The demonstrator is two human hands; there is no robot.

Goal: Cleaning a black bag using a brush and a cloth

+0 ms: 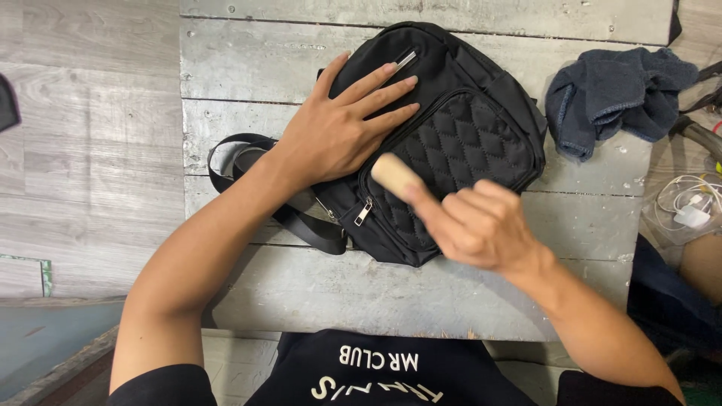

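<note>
The fingers (380, 94) of the left hand (335, 135) are spread apart and pressed flat on the upper left part of a black bag (451, 135), holding nothing, with the fingertips lying just beside a small silver zipper pull (405, 59) near the bag's top. The right hand (477, 225) has its fingers (492, 197) curled together around a small tan brush-like tool (395, 174); the hand is blurred, so the exact grip cannot be told, but the pale rounded end of the tool sticks out past the fingers and sits on the left edge of the bag's quilted front pocket (474, 143). A second metal zipper pull (363, 213) hangs at the lower left corner of that pocket, just below the tool. The bag lies flat on a grey, weathered wooden bench (248, 68), roughly in the middle of it, and its black strap (241, 154) loops out to the left of the bag, passing under the left wrist. To the right of the bag, apart from it, a crumpled dark blue cloth (613, 94) rests on the bench. Further right of the bag, past the bench edge, lies a white charger with coiled cable (688, 207).
</note>
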